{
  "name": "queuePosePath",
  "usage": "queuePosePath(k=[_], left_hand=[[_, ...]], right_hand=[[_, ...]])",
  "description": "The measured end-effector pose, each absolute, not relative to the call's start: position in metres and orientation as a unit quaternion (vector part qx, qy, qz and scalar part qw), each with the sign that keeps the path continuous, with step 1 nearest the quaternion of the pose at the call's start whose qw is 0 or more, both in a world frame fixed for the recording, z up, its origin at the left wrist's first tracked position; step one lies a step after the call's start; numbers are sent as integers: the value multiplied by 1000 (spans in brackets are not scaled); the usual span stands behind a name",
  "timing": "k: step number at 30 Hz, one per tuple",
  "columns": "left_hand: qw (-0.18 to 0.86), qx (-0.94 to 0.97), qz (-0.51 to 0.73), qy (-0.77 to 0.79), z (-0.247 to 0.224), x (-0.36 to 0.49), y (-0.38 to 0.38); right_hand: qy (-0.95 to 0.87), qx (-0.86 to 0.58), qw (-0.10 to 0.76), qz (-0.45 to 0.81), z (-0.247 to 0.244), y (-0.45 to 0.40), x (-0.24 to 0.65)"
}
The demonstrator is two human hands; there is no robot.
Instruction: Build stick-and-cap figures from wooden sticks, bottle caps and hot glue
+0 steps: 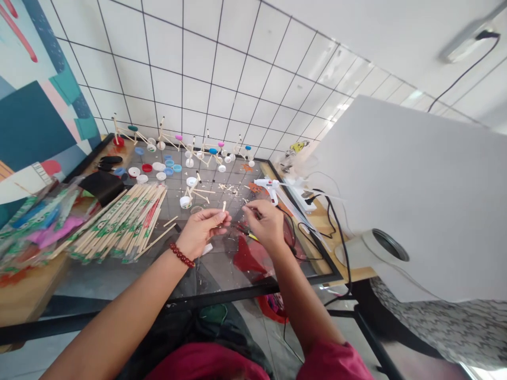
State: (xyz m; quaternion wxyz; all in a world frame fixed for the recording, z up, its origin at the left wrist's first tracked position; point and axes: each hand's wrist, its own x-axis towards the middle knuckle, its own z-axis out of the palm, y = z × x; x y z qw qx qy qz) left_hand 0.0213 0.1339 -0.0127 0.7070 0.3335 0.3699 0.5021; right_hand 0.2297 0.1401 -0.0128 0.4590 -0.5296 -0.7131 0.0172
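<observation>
Between thumb and fingers of my left hand, a short piece of wooden stick points upward. My right hand is held just to the right, apart from the stick, with its fingertips pinched together; whatever they hold is too small to make out. Beyond my left hand stands a partly built tricycle-like model of sticks and white bottle caps. A white glue gun lies behind my right hand. Under that hand, a tool with a yellow part is partly hidden.
Wrapped chopsticks cover the glass tabletop's left side. Loose bottle caps lie behind them, and several finished stick models line the back. Wood scraps are scattered mid-table. A power strip with cables runs along the right.
</observation>
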Motion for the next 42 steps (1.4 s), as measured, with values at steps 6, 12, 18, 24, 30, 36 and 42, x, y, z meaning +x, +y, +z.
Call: queuePosePath(k=[6,12,18,24,30,36,42], left_hand=[[754,282,490,335,-13,28,128],[776,293,456,323,-4,33,115],[770,296,459,328,1,31,116],[765,285,472,332,-1,31,117],[758,267,489,339,-10,32,119],[762,269,493,324,-14,32,121],[754,260,512,319,-9,29,124]], right_hand=[[-684,-474,523,183,-19,107,194],[-700,-473,526,99,-27,85,192],[-716,-464,522,23,-32,88,189],[-685,-477,550,-15,-32,95,176],[-667,-472,575,38,-33,95,166],[-651,-452,599,118,-33,98,168],[-587,-418,639,269,-37,112,164]])
